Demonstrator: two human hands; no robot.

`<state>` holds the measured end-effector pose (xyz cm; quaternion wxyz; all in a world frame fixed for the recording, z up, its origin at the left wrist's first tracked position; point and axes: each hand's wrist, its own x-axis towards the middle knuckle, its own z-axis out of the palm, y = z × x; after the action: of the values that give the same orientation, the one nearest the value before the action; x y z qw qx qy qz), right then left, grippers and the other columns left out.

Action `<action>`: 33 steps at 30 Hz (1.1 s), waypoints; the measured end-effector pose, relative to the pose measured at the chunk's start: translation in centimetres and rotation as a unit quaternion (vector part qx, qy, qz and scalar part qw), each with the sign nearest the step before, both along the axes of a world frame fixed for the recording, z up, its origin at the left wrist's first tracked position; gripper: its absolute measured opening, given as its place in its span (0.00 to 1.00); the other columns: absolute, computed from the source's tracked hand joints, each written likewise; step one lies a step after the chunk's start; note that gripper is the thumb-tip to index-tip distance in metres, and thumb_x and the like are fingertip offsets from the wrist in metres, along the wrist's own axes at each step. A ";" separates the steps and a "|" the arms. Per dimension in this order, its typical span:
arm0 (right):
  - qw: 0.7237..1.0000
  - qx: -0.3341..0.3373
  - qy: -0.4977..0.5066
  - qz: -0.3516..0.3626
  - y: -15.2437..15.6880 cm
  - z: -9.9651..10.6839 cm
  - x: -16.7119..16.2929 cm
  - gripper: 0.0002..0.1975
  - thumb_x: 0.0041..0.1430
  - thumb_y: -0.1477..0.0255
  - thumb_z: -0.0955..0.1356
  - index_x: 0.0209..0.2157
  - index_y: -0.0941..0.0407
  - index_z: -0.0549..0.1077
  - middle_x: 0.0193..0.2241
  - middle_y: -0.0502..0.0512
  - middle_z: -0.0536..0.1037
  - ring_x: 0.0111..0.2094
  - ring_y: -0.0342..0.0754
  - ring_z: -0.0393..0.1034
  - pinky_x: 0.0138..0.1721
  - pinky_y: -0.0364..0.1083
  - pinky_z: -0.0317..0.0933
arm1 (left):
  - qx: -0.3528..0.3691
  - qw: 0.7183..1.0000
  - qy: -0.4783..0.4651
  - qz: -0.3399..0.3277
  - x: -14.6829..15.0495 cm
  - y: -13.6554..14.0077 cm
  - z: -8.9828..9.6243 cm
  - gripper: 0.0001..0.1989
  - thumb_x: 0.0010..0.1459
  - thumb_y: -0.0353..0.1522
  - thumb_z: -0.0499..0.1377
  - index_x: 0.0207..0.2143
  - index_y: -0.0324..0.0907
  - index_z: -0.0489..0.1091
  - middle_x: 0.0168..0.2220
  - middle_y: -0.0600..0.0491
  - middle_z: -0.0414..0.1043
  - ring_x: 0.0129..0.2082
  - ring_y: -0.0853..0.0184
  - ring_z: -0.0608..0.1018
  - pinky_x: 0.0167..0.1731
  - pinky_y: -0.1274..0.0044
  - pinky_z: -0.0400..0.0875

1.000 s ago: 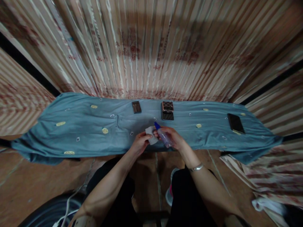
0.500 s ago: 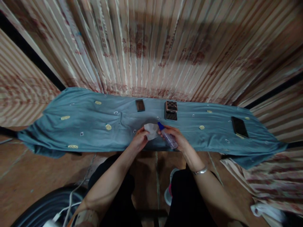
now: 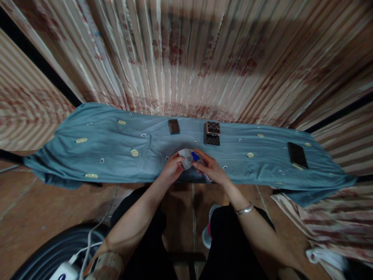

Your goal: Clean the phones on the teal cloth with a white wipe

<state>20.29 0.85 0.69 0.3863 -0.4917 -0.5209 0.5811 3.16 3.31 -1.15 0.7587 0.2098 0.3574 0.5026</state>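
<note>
My left hand pinches a pale grey cloth or wipe above the front edge of the table. Close beside it, my right hand is wrapped round a small clear spray bottle with a blue top. The blue top points at the cloth, and my fingers hide most of the bottle's body. Behind my hands lies a dark phone with a checkered, rose-gold-edged item on it. A small dark brown square object rests to the left of these.
A blue-green cloth with yellow patterns covers the narrow table. A black phone lies at its right end. Pleated curtains hang behind and at both sides. On the floor at lower left are a black ribbed round object and a white cable.
My right hand has turned and closed further over the spray bottle, bringing the blue top up against the cloth. The bottle's body is now mostly hidden. The view has shifted slightly.
</note>
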 end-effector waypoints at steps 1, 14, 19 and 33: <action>0.999 0.031 -0.043 0.009 -0.1 -0.2 0.0 0.35 0.52 0.65 0.74 0.62 0.51 0.68 0.24 0.45 0.77 0.21 0.43 0.66 0.25 0.42 0.63 | 0.000 1.000 -0.001 0.003 0.0 0.0 0.0 0.17 0.37 0.23 0.62 0.34 0.39 0.76 0.30 0.53 0.79 0.29 0.67 0.78 0.34 0.75 0.71; 0.975 0.148 -0.163 0.025 0.1 -0.5 -0.3 0.24 0.56 0.70 0.70 0.55 0.48 0.75 0.34 0.48 0.81 0.23 0.43 0.65 0.31 0.44 0.62 | -0.026 1.000 0.001 0.016 0.1 -0.2 0.0 0.14 0.37 0.20 0.59 0.29 0.39 0.75 0.27 0.54 0.77 0.28 0.68 0.77 0.36 0.75 0.72; 0.977 0.127 -0.168 0.031 0.0 -0.6 -0.4 0.24 0.57 0.71 0.69 0.56 0.49 0.74 0.22 0.44 0.75 0.20 0.43 0.64 0.28 0.44 0.60 | -0.026 0.999 0.009 0.016 -0.1 -0.2 -0.3 0.13 0.38 0.20 0.59 0.30 0.38 0.76 0.26 0.53 0.77 0.26 0.68 0.76 0.34 0.75 0.71; 0.990 0.085 -0.104 0.041 0.3 -1.0 0.9 0.27 0.56 0.66 0.70 0.59 0.51 0.71 0.20 0.42 0.73 0.18 0.42 0.66 0.22 0.42 0.61 | -0.032 0.999 0.009 0.002 -0.2 0.0 -0.9 0.15 0.39 0.20 0.59 0.32 0.37 0.75 0.28 0.52 0.78 0.28 0.67 0.79 0.34 0.75 0.74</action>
<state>21.18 1.17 -0.33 0.3466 -0.4930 -0.6254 0.4957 2.95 3.30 -2.09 0.7607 0.1894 0.3806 0.4905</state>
